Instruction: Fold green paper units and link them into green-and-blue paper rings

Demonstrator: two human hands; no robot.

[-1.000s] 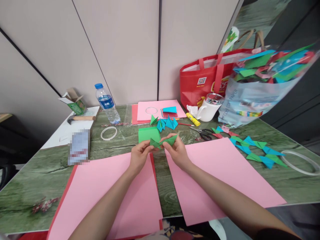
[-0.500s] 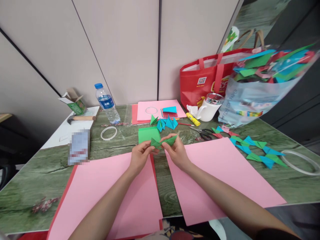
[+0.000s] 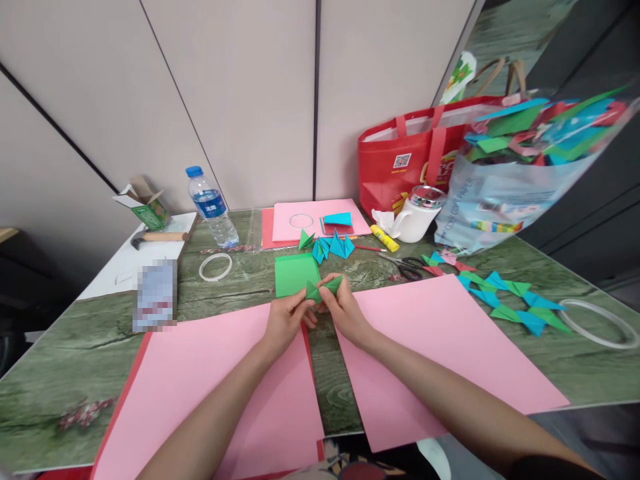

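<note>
Indoor light, bright and fairly even, source out of frame. Using the white mug (image 3: 413, 220) as ref: soft shadow on the pale wall (image 3: 240, 100) up and left of it, wall dimmer toward far left, dark panels (image 3: 595, 133) up and right. Glare streaks on the clear plastic bag (image 3: 510, 187) just right of it, glints on its own lid. Centre reasonably sharp, outer edges softer, wide-angle stretch and slanted seams. Mosaic block (image 3: 155, 295) far left hides detail.

Worn on the head, the lone camera looks forward and down from close above the forearms (image 3: 225, 390), across the table (image 3: 337, 393) toward the wall (image 3: 240, 93)
</note>
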